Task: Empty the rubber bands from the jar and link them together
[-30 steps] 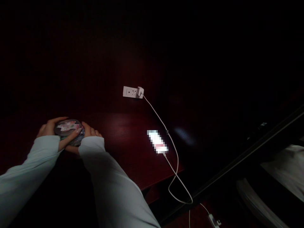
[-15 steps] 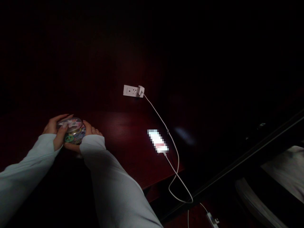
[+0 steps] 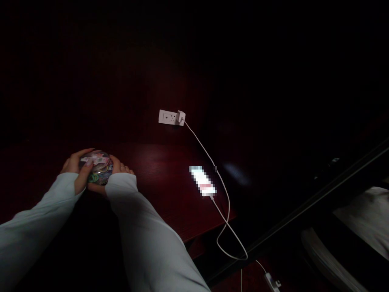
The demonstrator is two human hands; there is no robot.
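Between my two hands is a clear round jar [image 3: 99, 172] with colourful small contents and a printed label on its lid, tilted toward me. My left hand [image 3: 75, 167] wraps the lid end from the left, its thumb lying across the lid. On the other side my right hand [image 3: 118, 167] grips the jar's body, fingers curled round it. The contents are too dim and small to name. Both hands are closed on the jar, above or near the dark red table [image 3: 158, 186]; whether the jar touches the table I cannot tell.
A lit phone [image 3: 202, 181] lies to the right on the table, joined by a white cable [image 3: 200, 144] to a charger [image 3: 181, 117] in a wall socket [image 3: 167, 117]. The cable hangs past the table edge. A white power strip [image 3: 272, 282] is lower right.
My hands and the jar have shifted slightly to the right. Both hands keep their hold on the jar; the phone and cable look the same.
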